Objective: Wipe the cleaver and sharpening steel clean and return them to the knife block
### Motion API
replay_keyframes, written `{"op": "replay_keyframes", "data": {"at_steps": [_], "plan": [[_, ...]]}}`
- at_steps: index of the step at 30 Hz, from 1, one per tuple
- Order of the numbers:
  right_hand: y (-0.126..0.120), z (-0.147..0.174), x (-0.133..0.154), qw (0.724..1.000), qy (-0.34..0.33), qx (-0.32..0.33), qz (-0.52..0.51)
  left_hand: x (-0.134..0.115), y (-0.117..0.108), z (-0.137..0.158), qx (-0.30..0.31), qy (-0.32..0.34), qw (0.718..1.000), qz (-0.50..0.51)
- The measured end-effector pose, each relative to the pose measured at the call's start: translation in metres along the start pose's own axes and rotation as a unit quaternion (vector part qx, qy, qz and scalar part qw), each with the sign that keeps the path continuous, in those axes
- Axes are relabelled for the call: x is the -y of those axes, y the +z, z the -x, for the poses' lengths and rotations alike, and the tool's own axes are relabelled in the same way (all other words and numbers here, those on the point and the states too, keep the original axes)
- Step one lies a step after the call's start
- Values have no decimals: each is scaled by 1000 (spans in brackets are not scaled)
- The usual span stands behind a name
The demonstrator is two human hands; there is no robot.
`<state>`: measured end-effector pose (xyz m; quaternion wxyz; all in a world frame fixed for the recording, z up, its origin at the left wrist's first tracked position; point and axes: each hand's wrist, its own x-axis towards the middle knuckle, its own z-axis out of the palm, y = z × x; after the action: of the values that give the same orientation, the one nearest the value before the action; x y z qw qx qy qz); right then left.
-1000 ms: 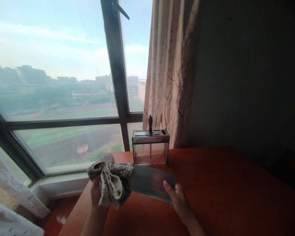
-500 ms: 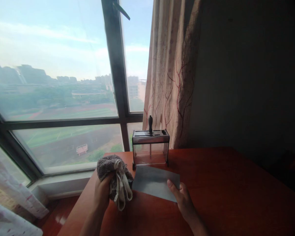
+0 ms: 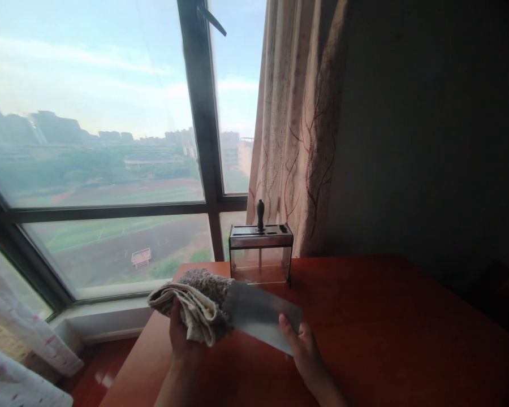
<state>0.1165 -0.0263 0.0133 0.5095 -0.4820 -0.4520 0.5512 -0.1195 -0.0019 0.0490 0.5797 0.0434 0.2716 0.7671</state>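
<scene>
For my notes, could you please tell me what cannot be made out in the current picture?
Head view:
Grey blade: left end hidden by the cloth.
Left hand: most fingers behind the cloth.
Right hand: most fingers behind the blade.
Tan curtain: top cut off by picture edge.

Window (image 3: 110, 147) — dk frame (image 3: 204, 107), patt. curtain (image 3: 294, 113), tbl (image 3: 398, 316)

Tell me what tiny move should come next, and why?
Maybe slide the cloth toward the right hand: the left hand has it at the left end of the gray sheet, the right hand grips the other end, and the middle shows uncovered.
</scene>
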Motion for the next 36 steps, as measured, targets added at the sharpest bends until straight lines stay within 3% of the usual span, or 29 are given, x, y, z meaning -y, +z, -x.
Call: {"op": "replay_keyframes", "data": {"at_steps": [2,6,10,14,21,25,28,31,34,36], "plan": [[3,1,-9,998,-50,15,38,6,7,3,-2,-18,999,44],[1,5,-24,988,-106,-37,103,17,18,10,1,-48,998,28],[0,7,-20,978,-146,29,143,29,20,15,3,-74,997,-5],[2,11,-7,951,-210,88,209,44,19,21,13,-134,990,-34],[3,8,-10,957,-196,98,188,70,23,37,26,-168,982,-82],[3,9,-10,949,-209,111,208,59,25,33,5,-129,989,-78],[5,11,-5,916,-268,121,275,40,24,23,-13,-97,994,-55],[7,11,-2,854,-357,125,357,24,22,13,-30,-71,996,-46],[9,9,-4,796,-429,99,416,18,21,11,-21,-78,996,-49],[9,9,-6,773,-453,81,437,18,23,12,-10,-87,994,-61]]}}
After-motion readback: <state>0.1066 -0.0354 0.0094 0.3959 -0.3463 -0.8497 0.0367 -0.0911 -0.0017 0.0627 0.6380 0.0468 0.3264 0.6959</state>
